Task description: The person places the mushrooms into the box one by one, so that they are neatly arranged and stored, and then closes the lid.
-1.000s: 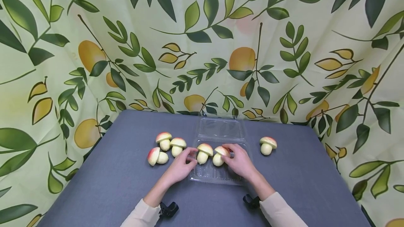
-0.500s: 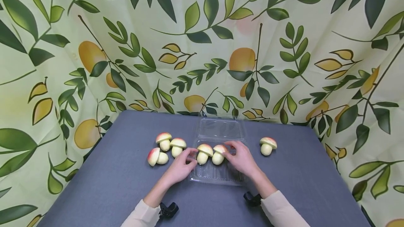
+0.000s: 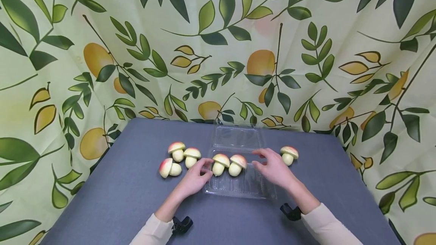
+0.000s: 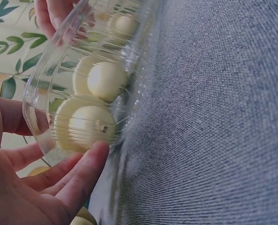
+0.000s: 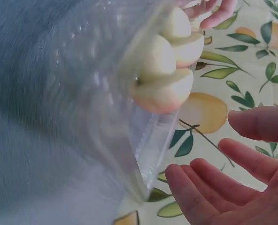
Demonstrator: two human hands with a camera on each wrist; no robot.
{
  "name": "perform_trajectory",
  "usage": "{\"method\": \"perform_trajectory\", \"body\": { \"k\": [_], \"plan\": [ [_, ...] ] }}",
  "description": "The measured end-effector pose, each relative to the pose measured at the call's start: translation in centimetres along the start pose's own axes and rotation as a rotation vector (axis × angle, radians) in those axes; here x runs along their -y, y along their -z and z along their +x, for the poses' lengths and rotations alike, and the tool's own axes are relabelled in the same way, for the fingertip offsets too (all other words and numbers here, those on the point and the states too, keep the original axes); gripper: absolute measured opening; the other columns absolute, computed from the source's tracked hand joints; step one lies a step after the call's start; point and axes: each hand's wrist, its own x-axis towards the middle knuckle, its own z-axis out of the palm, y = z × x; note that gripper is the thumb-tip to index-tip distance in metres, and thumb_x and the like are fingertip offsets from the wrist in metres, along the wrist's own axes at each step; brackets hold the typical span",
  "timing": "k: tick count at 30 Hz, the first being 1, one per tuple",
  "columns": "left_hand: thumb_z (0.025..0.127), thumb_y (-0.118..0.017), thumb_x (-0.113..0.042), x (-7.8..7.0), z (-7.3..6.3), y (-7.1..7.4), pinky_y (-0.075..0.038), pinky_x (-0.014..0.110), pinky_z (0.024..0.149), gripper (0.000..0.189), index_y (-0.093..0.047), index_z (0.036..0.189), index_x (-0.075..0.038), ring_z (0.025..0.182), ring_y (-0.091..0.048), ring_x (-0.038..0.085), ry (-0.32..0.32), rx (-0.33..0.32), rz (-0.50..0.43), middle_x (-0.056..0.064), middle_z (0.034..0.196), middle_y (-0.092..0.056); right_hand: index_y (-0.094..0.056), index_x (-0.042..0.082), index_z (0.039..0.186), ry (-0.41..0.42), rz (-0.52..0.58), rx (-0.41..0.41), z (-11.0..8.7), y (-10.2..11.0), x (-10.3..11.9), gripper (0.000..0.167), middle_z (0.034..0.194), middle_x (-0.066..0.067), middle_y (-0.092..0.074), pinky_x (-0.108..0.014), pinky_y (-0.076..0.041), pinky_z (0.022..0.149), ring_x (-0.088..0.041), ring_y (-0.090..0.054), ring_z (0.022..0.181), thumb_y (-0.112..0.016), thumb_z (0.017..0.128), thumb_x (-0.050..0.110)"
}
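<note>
backdrop: pale cloth, green leaf-and-orange-fruit print, creased | table: blue-grey, woven texture, before backdrop

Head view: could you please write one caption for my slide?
Two mushrooms in an open clear box between the left hand and right hand; four more on the table.

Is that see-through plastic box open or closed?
Open. The clear rectangular plastic container has its transparent lid folded back, and two cream-and-red mushroom-shaped pieces sit uncovered inside.
</note>
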Motion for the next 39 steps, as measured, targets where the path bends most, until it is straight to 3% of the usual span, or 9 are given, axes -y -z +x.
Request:
{"method": "perform_trajectory", "body": {
  "k": [9,14,24,39],
  "plan": [
    [0.099,-0.059,-0.009,0.0,0.0,0.0,-0.055,0.037,0.079,0.035,-0.057,0.134,-0.005,0.107,-0.066,0.028,0.004,0.005,-0.006,0.017,0.125,-0.059,-0.067,0.000,0.127,0.039,-0.099,-0.038,-0.3,2.3,-0.6,0.034,0.123,-0.020,-0.063,-0.053,-0.053,0.088,-0.038,-0.062,0.107,-0.067,0.097,0.016],
    [0.099,-0.059,-0.010,0.1,0.0,0.0,-0.055,0.037,0.079,0.036,-0.057,0.135,-0.005,0.107,-0.066,0.028,0.004,0.005,0.005,0.017,0.126,-0.060,-0.067,0.000,0.126,0.024,-0.154,-0.073,-0.7,3.5,-1.4,0.034,0.121,-0.019,-0.064,-0.051,-0.049,0.084,-0.032,-0.060,0.096,-0.067,0.097,0.017],
    [0.099,-0.060,-0.010,0.2,0.0,0.0,-0.055,0.036,0.078,0.036,-0.057,0.135,-0.006,0.107,-0.066,0.029,0.001,0.007,-0.008,0.018,0.127,-0.059,-0.066,-0.002,0.126,0.005,-0.213,-0.131,-0.9,5.8,-3.1,0.034,0.125,-0.024,-0.062,-0.056,-0.049,0.085,-0.043,-0.060,0.110,-0.065,0.098,0.019],
    [0.099,-0.059,-0.010,0.3,0.0,-0.1,-0.055,0.040,0.081,0.038,-0.056,0.137,-0.004,0.109,-0.066,0.030,0.001,0.013,-0.008,0.017,0.127,-0.059,-0.062,-0.004,0.129,-0.027,-0.179,-0.195,-0.9,7.3,-6.4,0.041,0.123,-0.027,-0.061,-0.059,-0.049,0.086,-0.045,-0.062,0.106,-0.061,0.102,0.027]
  ]
}}
